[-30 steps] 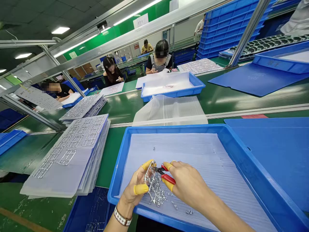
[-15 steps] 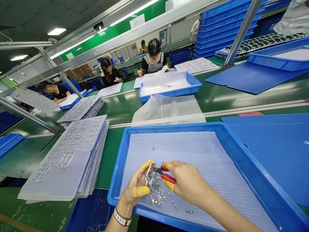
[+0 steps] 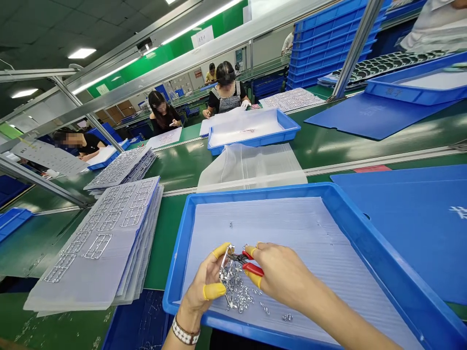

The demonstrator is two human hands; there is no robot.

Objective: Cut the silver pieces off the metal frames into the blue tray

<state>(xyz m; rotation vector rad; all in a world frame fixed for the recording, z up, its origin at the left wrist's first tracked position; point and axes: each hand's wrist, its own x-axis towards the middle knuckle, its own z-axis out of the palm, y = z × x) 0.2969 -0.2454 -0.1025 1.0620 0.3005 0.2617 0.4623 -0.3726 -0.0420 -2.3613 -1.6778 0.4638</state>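
Observation:
My left hand (image 3: 207,279), with yellow finger covers, grips a shiny metal frame (image 3: 223,266) on edge above the blue tray (image 3: 255,192). My right hand (image 3: 272,267), also in yellow finger covers, is closed on red-handled cutters (image 3: 251,267). The cutters' dark jaws meet or nearly meet the frame; exact contact is too small to tell. Below and between my hands a pile of small silvery parts (image 3: 241,294) lies on the tray's white liner (image 3: 277,218). A small cluster (image 3: 287,317) sits apart to the right, and one piece (image 3: 231,225) lies farther back.
Left of the tray stands a stack of sheets (image 3: 124,248) bearing metal frames. A blue board (image 3: 412,214) lies to the right. Behind are a clear plastic sheet (image 3: 255,165), another blue tray (image 3: 251,141) and several people seated across the line.
The whole view has shifted slightly. Both hands keep nearly the same pose, with the frame and cutters still held.

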